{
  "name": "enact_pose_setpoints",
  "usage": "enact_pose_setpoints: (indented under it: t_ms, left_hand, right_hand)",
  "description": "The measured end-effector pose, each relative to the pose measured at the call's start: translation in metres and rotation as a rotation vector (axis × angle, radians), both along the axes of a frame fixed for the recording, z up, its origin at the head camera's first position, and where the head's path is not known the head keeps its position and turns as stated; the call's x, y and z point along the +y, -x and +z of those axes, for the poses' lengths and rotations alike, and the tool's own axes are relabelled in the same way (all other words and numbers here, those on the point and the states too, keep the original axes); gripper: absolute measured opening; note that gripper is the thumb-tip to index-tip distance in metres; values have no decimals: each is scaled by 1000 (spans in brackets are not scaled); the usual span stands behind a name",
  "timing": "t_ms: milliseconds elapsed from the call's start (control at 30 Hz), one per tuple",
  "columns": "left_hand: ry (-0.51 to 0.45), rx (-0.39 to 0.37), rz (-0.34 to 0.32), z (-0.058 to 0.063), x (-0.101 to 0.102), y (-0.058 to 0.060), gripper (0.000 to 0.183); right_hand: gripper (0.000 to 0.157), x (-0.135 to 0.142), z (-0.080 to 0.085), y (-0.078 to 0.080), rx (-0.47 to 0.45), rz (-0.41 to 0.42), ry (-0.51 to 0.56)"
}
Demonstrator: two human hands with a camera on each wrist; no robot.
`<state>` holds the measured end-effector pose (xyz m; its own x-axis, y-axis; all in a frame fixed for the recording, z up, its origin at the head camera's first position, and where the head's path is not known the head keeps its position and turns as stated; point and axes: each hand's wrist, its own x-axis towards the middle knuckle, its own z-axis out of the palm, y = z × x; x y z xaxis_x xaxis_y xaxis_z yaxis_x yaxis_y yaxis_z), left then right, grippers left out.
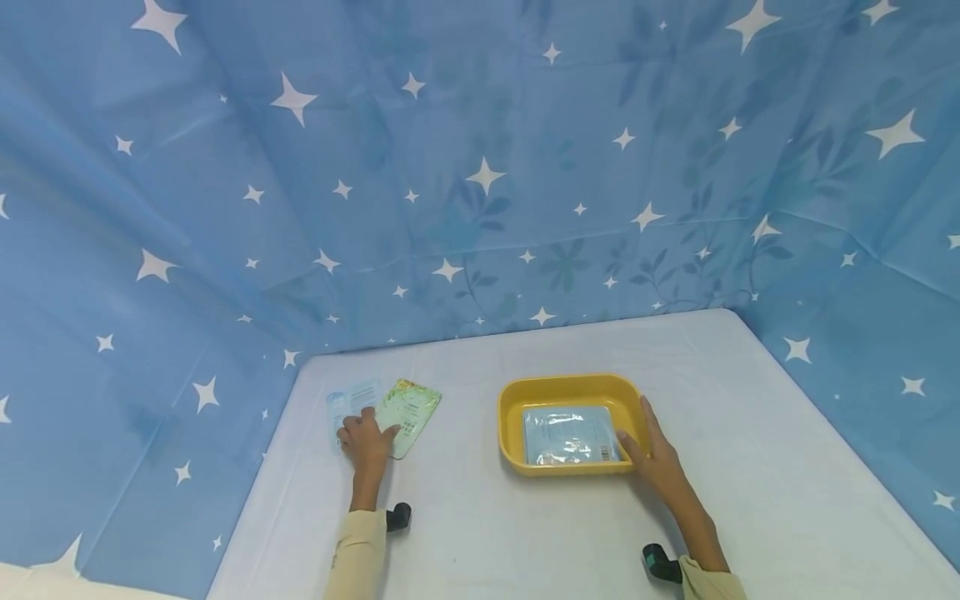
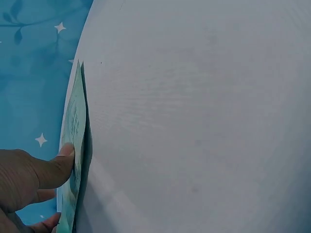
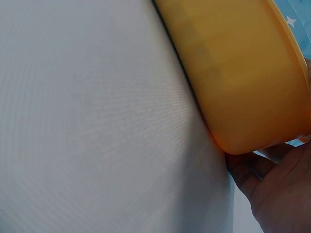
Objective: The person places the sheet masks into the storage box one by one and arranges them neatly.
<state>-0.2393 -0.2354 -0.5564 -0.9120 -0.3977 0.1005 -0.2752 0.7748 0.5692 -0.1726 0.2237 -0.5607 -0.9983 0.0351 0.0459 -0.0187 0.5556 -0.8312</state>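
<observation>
Small print lost, edges cropped.
In the head view, the pale blue packet (image 1: 358,395) is partly covered by the left hand (image 1: 366,446); the lettering on it and on the green packet (image 1: 411,408) is too small to be read. Both sleeves (image 1: 358,552) are cut off below. The yellow tray (image 3: 243,73) is cropped by the right wrist view's top edge.
</observation>
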Motion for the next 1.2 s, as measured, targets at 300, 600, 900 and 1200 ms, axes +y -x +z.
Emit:
enact_pose_setpoints:
  t_ms: [300,600,900,1200]
  left_hand:
    - [-165,-12,-24,0,-5,5,70]
    - [-171,-19,-28,0,-5,4,72]
    - [-194,-40,-11,-3,-4,3,71]
    - [-170,8,3,-5,-2,0,73]
  right_hand:
    - [83,0,-3,1,36,0,11]
    - [83,0,0,0,25,1,8]
    - [83,1,1,-2,18,1,12]
    - [83,-2,2,-2,-1,-11,11]
